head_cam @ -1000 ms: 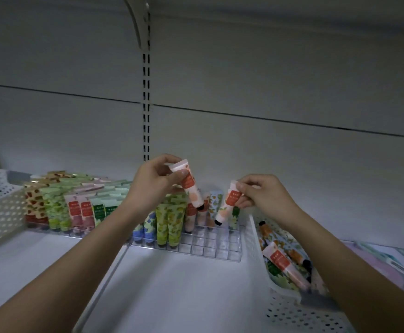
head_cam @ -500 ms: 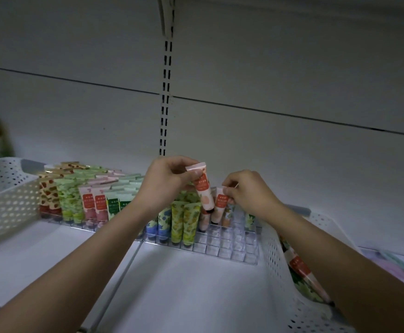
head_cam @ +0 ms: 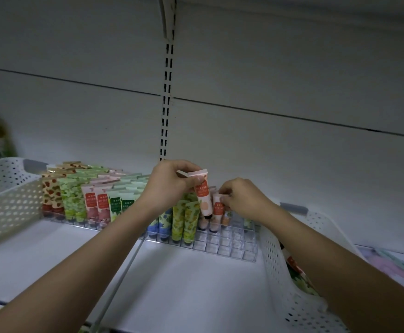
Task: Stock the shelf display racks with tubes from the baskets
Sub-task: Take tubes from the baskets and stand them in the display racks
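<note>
White perforated plastic comes nearest: the right basket [head_cam: 289, 280] at the lower right, with a few tubes left in it, partly hidden by the forearm. A second white basket [head_cam: 9, 195] stands at the far left. Between them, further back on the shelf [head_cam: 184, 284], lie two clear gridded display racks: the left rack [head_cam: 76, 221] looks full, while the right rack [head_cam: 225, 243] has its front and right cells bare.

Over the right rack both hands work. The left hand [head_cam: 169, 186] pinches a peach-and-red tube [head_cam: 202, 195] by its crimped top, cap down, held above the cells. The right hand [head_cam: 241, 197] pinches a second, matching tube [head_cam: 218, 206] just beside it, lower, its cap at or in a cell; I cannot tell which.

The step looks like seating this pair. Next, each cap needs lining up over a free cell and pressing straight down, then a reach back into the right basket.

Count: two baskets, two racks, two tubes in hand.
</note>
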`<move>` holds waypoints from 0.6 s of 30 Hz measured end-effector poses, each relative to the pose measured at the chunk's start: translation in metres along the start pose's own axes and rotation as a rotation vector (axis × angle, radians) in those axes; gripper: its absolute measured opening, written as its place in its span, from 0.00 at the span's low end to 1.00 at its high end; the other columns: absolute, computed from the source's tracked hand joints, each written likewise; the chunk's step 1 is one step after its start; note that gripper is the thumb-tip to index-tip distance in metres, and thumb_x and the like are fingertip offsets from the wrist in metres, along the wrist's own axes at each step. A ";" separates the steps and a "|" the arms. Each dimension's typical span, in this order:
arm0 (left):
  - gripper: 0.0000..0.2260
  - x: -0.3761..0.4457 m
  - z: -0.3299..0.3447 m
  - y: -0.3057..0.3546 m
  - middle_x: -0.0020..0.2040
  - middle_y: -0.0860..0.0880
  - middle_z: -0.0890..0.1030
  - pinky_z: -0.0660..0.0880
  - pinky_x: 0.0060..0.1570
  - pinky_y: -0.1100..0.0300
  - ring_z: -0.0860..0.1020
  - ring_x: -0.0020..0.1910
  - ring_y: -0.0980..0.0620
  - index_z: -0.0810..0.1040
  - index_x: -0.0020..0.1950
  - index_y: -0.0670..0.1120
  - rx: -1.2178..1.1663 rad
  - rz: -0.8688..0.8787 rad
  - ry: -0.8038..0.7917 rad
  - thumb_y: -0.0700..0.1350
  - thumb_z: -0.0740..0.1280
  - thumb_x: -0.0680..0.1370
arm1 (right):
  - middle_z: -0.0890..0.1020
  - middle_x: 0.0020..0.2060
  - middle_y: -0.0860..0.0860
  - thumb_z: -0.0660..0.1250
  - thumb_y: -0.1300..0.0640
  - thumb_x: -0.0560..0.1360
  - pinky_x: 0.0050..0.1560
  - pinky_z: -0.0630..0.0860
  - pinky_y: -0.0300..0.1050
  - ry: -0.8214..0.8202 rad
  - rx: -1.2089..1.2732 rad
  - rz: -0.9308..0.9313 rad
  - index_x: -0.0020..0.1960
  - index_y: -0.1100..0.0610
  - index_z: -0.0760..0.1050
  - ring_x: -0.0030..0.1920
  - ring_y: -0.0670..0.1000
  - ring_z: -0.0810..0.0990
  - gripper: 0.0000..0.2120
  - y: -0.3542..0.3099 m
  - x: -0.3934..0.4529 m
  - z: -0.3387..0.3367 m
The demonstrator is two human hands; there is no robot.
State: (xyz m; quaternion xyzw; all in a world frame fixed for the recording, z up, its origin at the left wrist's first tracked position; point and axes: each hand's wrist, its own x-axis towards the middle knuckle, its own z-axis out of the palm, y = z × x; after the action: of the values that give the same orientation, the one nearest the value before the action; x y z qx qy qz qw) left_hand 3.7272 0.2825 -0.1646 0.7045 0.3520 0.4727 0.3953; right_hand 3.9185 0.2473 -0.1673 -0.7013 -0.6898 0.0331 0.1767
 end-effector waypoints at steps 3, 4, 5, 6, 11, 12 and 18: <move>0.05 -0.001 0.001 0.002 0.40 0.57 0.83 0.72 0.30 0.73 0.81 0.36 0.63 0.84 0.47 0.51 0.151 0.032 0.022 0.42 0.74 0.74 | 0.80 0.58 0.56 0.65 0.60 0.78 0.58 0.75 0.48 0.048 -0.036 0.002 0.62 0.60 0.77 0.57 0.54 0.78 0.14 -0.002 -0.008 -0.004; 0.06 -0.002 0.001 0.002 0.39 0.59 0.82 0.70 0.28 0.74 0.80 0.35 0.64 0.85 0.48 0.52 0.187 0.041 0.025 0.42 0.74 0.74 | 0.79 0.59 0.55 0.64 0.60 0.78 0.57 0.74 0.45 0.058 -0.041 -0.002 0.64 0.59 0.76 0.57 0.53 0.77 0.14 -0.003 -0.011 -0.006; 0.06 -0.003 0.002 0.003 0.39 0.60 0.82 0.69 0.27 0.74 0.79 0.35 0.64 0.85 0.48 0.52 0.216 0.048 0.027 0.42 0.74 0.74 | 0.78 0.59 0.54 0.64 0.60 0.78 0.56 0.73 0.44 0.065 -0.039 -0.002 0.63 0.58 0.76 0.57 0.53 0.76 0.14 -0.005 -0.016 -0.008; 0.06 -0.003 0.003 0.004 0.39 0.61 0.82 0.68 0.28 0.74 0.79 0.36 0.64 0.85 0.48 0.52 0.242 0.055 0.029 0.43 0.74 0.74 | 0.78 0.58 0.53 0.64 0.60 0.78 0.55 0.73 0.44 0.067 -0.035 0.002 0.62 0.57 0.76 0.57 0.53 0.76 0.13 -0.007 -0.021 -0.010; 0.05 -0.003 0.011 0.010 0.43 0.54 0.85 0.77 0.43 0.65 0.82 0.41 0.59 0.86 0.48 0.48 0.320 0.089 0.029 0.41 0.75 0.73 | 0.83 0.47 0.53 0.65 0.56 0.76 0.51 0.79 0.51 -0.068 0.000 -0.016 0.48 0.58 0.81 0.47 0.53 0.80 0.08 -0.029 -0.060 -0.010; 0.05 -0.004 0.014 0.011 0.43 0.52 0.85 0.77 0.46 0.63 0.82 0.42 0.57 0.86 0.48 0.47 0.343 0.102 0.028 0.41 0.74 0.73 | 0.83 0.46 0.52 0.66 0.54 0.76 0.50 0.79 0.50 -0.118 0.004 -0.041 0.48 0.57 0.81 0.47 0.53 0.80 0.08 -0.033 -0.068 -0.007; 0.06 -0.012 0.028 0.010 0.47 0.47 0.86 0.75 0.48 0.63 0.82 0.46 0.53 0.86 0.49 0.43 0.485 0.168 0.022 0.40 0.73 0.74 | 0.79 0.61 0.52 0.65 0.44 0.77 0.60 0.74 0.49 -0.288 0.019 -0.160 0.64 0.54 0.77 0.60 0.53 0.77 0.20 -0.039 -0.106 0.043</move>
State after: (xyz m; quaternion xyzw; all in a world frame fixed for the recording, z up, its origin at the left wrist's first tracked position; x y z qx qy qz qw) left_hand 3.7513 0.2615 -0.1669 0.8003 0.3998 0.4131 0.1703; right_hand 3.8634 0.1517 -0.2171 -0.6303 -0.7615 0.1256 0.0845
